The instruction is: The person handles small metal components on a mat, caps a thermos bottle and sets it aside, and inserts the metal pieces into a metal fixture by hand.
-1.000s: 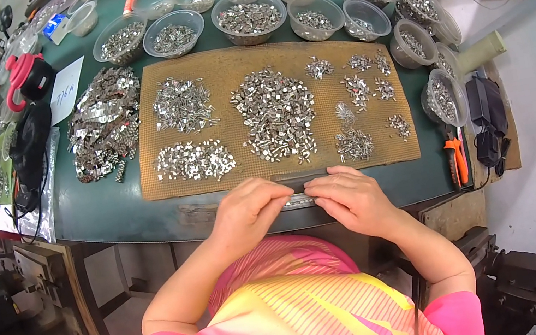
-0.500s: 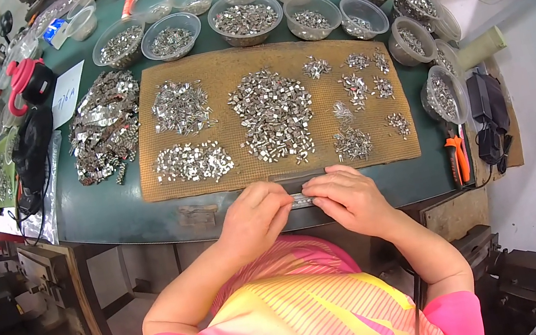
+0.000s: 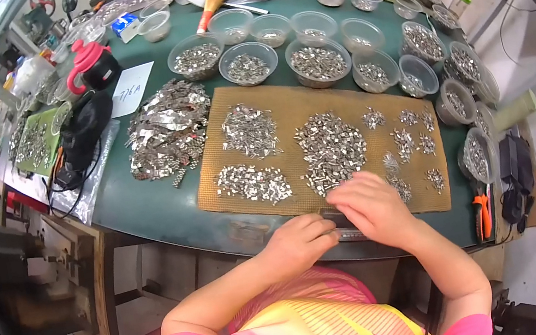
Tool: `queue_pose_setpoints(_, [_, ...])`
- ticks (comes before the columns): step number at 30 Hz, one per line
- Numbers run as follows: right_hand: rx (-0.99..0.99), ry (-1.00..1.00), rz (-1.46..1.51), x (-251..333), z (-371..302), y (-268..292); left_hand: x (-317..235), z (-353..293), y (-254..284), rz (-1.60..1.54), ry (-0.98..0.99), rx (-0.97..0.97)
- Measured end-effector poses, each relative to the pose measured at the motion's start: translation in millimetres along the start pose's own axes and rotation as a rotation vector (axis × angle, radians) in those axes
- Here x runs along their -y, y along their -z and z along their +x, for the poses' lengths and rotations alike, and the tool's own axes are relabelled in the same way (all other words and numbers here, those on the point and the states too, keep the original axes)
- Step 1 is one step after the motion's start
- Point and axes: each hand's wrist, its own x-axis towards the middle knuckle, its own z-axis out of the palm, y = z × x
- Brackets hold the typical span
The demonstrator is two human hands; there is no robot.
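My left hand (image 3: 301, 243) is at the table's near edge, its fingers curled and pressed together at the left end of a narrow metal strip (image 3: 353, 233). Whatever lies between those fingertips is hidden. My right hand (image 3: 377, 211) reaches over the near edge of a brown textured mat (image 3: 277, 97). Its slightly blurred fingertips are at the bottom of the middle pile of small metal pieces (image 3: 331, 149); I cannot tell whether they grip one. More piles lie on the mat: thin pieces (image 3: 249, 132) at upper left, shiny flat pieces (image 3: 253, 183) at lower left, and several small heaps on the right.
Clear plastic bowls (image 3: 319, 62) of metal parts curve around the mat's far and right sides. A heap of metal strips (image 3: 168, 131) lies left of it. Orange-handled pliers (image 3: 483, 215) are at the right edge. A black pot with a red lid (image 3: 94, 65) stands far left.
The view has swung left, so the table sits lower and farther right. My right hand has left the metal strip and moved forward to the middle pile; my left hand stays at the strip.
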Motion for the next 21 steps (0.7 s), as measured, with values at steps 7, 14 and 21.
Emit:
queue_pose_setpoints(7, [0.023, 0.128, -0.296, -46.2, 88.1, -44.2, 2.6, -5.4, -1.3, -0.141, 0.055, -0.032])
queue_pose_setpoints(14, [0.11, 0.079, -0.299, -57.3, 119.0, -72.4, 1.2, -12.7, 1.3, -0.202, 0.095, 0.0])
queue_pose_setpoints(21, [-0.06, 0.215, -0.277, -82.7, 96.5, -64.6, 21.5, -8.1, -29.1, -0.238, 0.112, 0.01])
